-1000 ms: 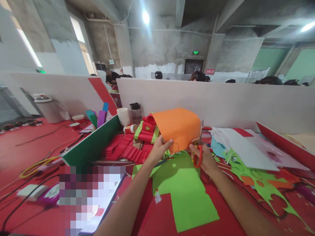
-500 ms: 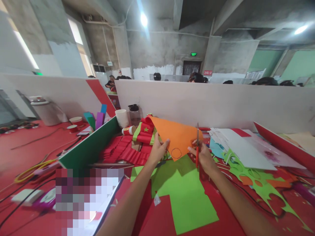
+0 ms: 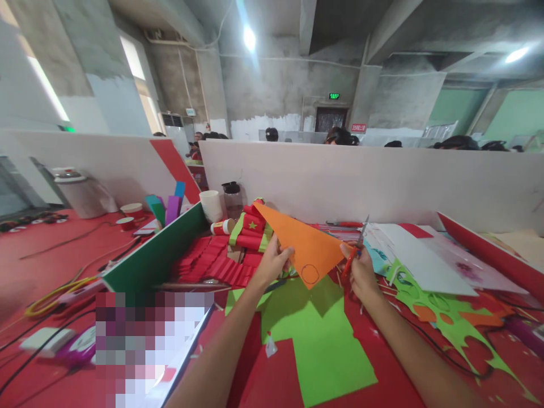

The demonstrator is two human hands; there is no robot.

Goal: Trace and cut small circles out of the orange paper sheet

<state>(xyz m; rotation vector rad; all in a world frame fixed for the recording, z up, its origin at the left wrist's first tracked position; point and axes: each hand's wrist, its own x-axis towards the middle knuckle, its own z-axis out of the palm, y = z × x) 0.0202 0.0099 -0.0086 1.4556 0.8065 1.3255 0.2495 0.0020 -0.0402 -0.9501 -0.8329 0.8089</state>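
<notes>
Between my hands an orange sheet of paper [image 3: 304, 243] is held up, bent into a triangular shape, with a dark circle drawn near its bottom corner. My left hand [image 3: 272, 262] pinches its left edge between thumb and fingers. My right hand [image 3: 361, 272] holds red-handled scissors [image 3: 356, 249], blades pointing up and to the right, while its thumb and fingers also touch the sheet's right corner. Green paper [image 3: 323, 345] lies on the table below.
Folded red strips [image 3: 216, 260] fill a tray with a green side wall [image 3: 161, 249] at left. Green cut-out scraps [image 3: 442, 317] and white sheets [image 3: 416, 255] lie at right. A white partition [image 3: 365, 175] stands behind; a pixelated patch covers the lower left.
The scissors have turned from upright to slanting right, and my right hand has shifted slightly right. The orange sheet's right side now stretches to a point, and its circled corner sits a little lower.
</notes>
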